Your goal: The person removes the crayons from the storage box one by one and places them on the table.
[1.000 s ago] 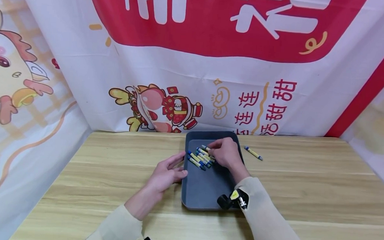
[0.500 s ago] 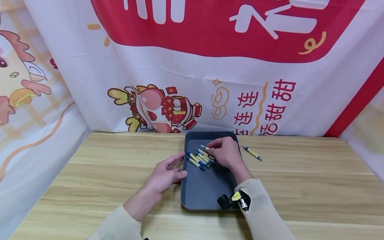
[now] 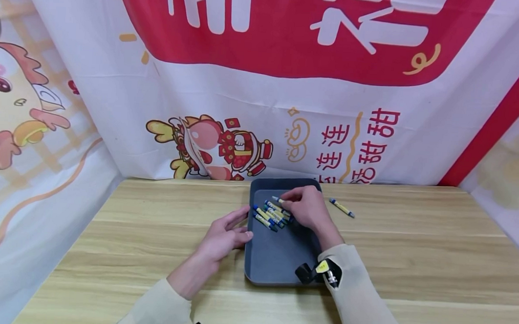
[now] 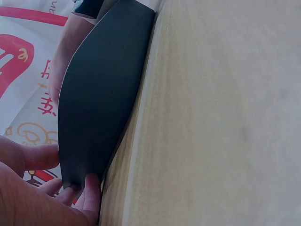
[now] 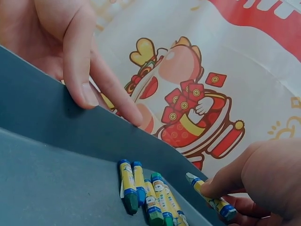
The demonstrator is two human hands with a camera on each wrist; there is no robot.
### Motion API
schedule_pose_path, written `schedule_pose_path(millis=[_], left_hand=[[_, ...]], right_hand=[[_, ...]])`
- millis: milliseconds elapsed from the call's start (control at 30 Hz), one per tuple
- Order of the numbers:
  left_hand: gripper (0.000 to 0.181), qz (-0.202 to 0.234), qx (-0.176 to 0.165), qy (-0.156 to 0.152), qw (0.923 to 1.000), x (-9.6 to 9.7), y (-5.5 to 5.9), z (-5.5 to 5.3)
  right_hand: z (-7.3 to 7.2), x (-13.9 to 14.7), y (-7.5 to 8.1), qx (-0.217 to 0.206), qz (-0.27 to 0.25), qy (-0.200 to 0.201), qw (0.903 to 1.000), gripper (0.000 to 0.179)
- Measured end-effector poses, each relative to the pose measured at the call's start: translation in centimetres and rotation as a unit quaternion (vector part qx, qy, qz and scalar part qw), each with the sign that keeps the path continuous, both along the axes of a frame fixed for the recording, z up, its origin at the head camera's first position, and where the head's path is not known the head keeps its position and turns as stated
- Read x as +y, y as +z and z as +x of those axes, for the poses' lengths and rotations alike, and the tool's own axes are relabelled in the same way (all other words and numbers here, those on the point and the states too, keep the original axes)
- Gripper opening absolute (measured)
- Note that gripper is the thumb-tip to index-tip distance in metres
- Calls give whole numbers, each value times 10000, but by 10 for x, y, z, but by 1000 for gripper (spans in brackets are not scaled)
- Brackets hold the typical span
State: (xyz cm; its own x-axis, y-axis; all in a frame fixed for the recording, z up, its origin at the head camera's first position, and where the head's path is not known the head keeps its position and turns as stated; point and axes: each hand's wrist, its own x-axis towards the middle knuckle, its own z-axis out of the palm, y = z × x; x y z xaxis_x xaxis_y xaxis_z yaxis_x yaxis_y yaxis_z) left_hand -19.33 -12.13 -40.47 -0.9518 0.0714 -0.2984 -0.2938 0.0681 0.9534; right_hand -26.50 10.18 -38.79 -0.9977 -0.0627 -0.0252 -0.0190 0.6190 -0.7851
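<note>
A dark grey tray [image 3: 272,260] stands on the wooden table. My left hand [image 3: 222,236] holds its left wall, thumb and index fingertip over the rim [image 5: 164,146] and other fingers against the outer wall [image 4: 103,89]. Between thumb and fingers, my right hand [image 3: 306,208] pinches a pale-tipped crayon [image 5: 218,205] in the tray's far half. To its left several crayons [image 3: 267,221] in yellow wrappers with blue bands lie side by side on the tray floor, some partly hidden by the right hand. Those at the front show green and blue tips in the right wrist view.
One loose crayon [image 3: 341,208] with a greyish tip lies on the table [image 3: 413,258] right of the tray. Behind the table's far edge hangs a printed white and red cloth [image 3: 202,85]. A small camera [image 3: 308,273] on the right wrist overhangs the tray's near right corner.
The right hand shifts very slightly, and the crayon it pinches shows a bit more of its tip to the left. The left hand, tray and other crayons look unmoved.
</note>
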Motion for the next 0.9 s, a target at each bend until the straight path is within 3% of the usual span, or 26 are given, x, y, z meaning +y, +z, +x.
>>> schedule_pose_path(millis=[467,900], left_hand=[[66,8,57,-5,10000,1,1,1],[66,-7,1,34,10000,2,0,0]], right_hand=[[2,1,2,36,-170,-78,9998,17],[6,11,13,220,-401,-50,9989,18]])
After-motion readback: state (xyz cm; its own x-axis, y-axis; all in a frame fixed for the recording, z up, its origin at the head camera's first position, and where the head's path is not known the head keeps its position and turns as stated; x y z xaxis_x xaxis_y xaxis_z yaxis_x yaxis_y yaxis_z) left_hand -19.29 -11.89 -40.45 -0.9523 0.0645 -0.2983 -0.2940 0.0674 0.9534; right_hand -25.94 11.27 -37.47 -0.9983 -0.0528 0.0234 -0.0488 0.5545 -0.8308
